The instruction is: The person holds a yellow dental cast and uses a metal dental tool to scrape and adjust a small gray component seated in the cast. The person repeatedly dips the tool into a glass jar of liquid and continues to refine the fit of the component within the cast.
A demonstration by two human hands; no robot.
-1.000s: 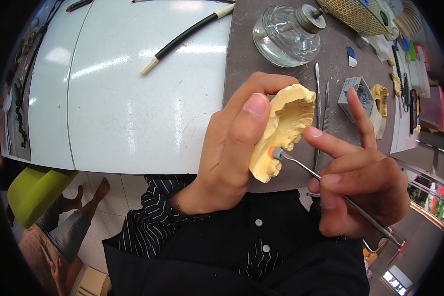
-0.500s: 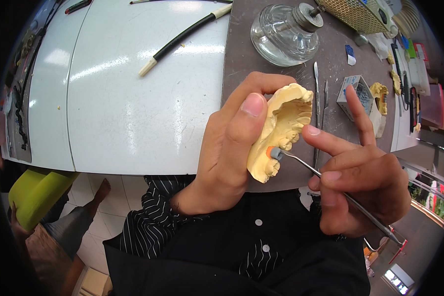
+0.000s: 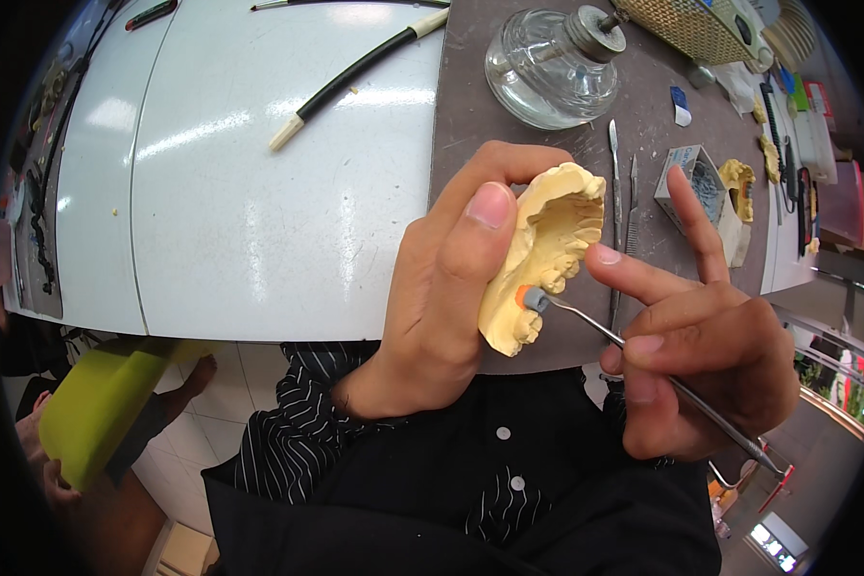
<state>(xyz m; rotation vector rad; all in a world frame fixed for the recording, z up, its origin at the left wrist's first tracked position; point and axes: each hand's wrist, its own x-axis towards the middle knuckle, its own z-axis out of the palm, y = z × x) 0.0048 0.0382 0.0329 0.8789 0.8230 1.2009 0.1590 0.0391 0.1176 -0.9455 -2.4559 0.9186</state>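
My left hand (image 3: 446, 278) grips a yellow plaster dental cast (image 3: 533, 226), thumb on its near side and fingers behind it. A small grey wax tooth (image 3: 536, 300) sits in the cast's row of teeth, with an orange patch (image 3: 522, 295) beside it. My right hand (image 3: 710, 355) pinches a thin metal wax carver (image 3: 682, 389) between thumb and fingers. The carver's bent tip is at the grey tooth; whether it presses in I cannot tell. My right index finger reaches close to the cast's edge, and another finger sticks up.
On the brown mat are a glass spirit lamp (image 3: 552, 82), a metal hand tool (image 3: 614, 173), a small box of grey bits (image 3: 696, 187) and another cast (image 3: 737, 187). A black brush handle (image 3: 355, 77) lies on the white table. Someone's hands hold a green chair (image 3: 96, 408) at left.
The green chair and the person at left have shifted. My hands, the cast and the carver stay nearly where they were.
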